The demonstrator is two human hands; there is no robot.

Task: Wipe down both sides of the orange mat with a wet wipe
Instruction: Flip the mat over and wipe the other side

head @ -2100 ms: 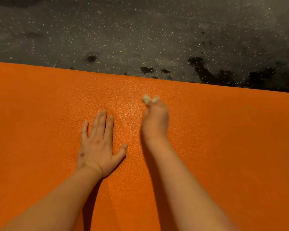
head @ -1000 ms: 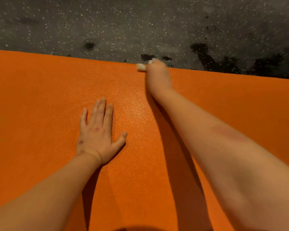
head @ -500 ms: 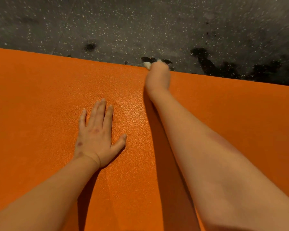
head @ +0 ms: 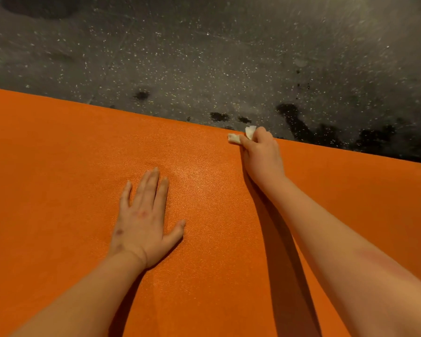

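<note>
The orange mat (head: 58, 190) lies flat on the floor and fills the lower two thirds of the head view. My left hand (head: 144, 217) rests palm down on its middle, fingers straight and spread. At the mat's far edge, my right hand (head: 261, 154) grips a small crumpled white wet wipe (head: 241, 136), which sticks out past my fingers onto the mat surface beside the edge. Most of the wipe is hidden inside the hand.
Beyond the mat's far edge lies a dark grey speckled floor (head: 204, 57) with several dark wet-looking patches (head: 301, 122) close to the edge on the right.
My right hand pushed the wipe from the mat's middle out to the far edge and stays there, shifted slightly right. The left hand has kept its place on the mat.
</note>
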